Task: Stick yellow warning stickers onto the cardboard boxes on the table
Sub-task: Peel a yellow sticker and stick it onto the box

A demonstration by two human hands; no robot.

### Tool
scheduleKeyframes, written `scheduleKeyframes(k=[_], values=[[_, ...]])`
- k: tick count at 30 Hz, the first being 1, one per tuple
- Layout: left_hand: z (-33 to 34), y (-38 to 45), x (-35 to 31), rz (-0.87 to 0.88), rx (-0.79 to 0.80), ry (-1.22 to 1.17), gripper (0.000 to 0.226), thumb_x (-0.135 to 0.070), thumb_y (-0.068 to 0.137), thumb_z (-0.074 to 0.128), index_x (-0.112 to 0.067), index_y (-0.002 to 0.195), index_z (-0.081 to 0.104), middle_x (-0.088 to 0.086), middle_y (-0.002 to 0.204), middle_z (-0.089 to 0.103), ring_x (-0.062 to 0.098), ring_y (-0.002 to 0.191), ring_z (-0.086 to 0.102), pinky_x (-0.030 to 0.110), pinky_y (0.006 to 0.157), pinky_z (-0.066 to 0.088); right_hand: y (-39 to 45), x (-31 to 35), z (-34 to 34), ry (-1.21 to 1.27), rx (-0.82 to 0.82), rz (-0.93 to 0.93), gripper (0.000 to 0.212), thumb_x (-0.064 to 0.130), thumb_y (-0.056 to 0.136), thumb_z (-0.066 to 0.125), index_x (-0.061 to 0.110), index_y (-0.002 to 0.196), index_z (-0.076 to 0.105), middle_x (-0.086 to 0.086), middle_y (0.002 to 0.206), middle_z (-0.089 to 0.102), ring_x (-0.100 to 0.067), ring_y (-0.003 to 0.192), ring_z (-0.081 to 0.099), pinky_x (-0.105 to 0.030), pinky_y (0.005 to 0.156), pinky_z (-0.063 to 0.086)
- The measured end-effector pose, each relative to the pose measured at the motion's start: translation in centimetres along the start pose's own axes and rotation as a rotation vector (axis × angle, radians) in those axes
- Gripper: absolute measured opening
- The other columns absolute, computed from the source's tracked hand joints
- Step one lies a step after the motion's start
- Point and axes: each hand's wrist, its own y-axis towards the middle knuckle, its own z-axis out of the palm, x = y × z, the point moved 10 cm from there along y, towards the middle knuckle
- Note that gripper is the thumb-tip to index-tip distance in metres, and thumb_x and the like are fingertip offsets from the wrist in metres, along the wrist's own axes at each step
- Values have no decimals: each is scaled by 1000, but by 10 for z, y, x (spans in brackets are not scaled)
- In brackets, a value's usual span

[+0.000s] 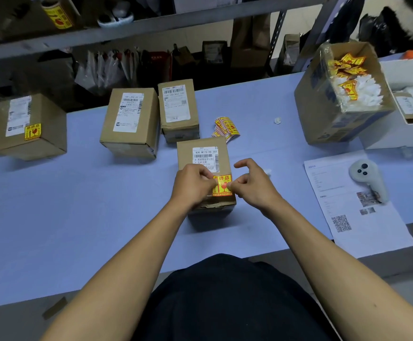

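Pressing upright yellow sticker onto box, both hands.

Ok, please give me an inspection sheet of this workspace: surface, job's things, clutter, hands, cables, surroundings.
Surface: pale blue table, mostly bare near the person.
Job's things: near box with a yellow sticker on top below its label; two boxes behind show no sticker; left box has one; loose stickers on the table.
Clutter: open carton of sticker scraps, printed sheet, grey controller, white tray.
Hands: left hand and right hand both press fingertips on the sticker.
Cables: nothing seen.
Surroundings: metal shelf behind, with a sticker roll on it and bags beneath.
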Motion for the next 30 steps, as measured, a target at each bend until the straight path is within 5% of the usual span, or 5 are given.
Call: scheduleKeyframes(k=[4, 14, 17, 25, 30], values=[[6, -2, -2, 25, 5, 100, 5, -18, 83, 72, -18, 78, 71, 6, 95, 74, 22, 92, 67, 23, 64, 45, 0, -6, -2, -54, 0, 33, 41, 17, 86, 76, 22, 116, 48, -6, 83, 71, -16, 77, 65, -40, 79, 56], [10, 0, -14, 142, -80, 239, 10, -22, 84, 67, -21, 74, 69, 6, 108, 69, 24, 105, 60, 30, 63, 49, -2, -21, -3, 23, 11, 67, 31, 16, 86, 74, 25, 94, 46, -10, 84, 72, -22, 84, 67, -50, 87, 57], [9, 1, -9, 140, -66, 269, 11, -23, 85, 66, -18, 77, 73, 5, 111, 68, 27, 114, 52, 38, 75, 56, 0, -21, -2, 9, 26, 71, 32, 17, 85, 76, 23, 95, 46, -9, 84, 72, -20, 87, 67, -46, 88, 56], [8, -5, -12, 234, -118, 411, 18, -32, 88, 63, -19, 93, 75, 0, 109, 55, 23, 114, 40, 35, 95, 34, 7, -28, 0, -57, 17, 119, 34, 20, 83, 78, 24, 96, 47, -11, 97, 69, -22, 95, 65, -43, 87, 56], [12, -6, -9, 221, -95, 442, 16, -34, 86, 65, -21, 89, 74, -2, 111, 51, 22, 118, 37, 52, 106, 31, 11, -27, -2, -151, -1, 119, 35, 26, 81, 81, 24, 94, 48, -11, 98, 68, -22, 84, 61, -33, 68, 48]])
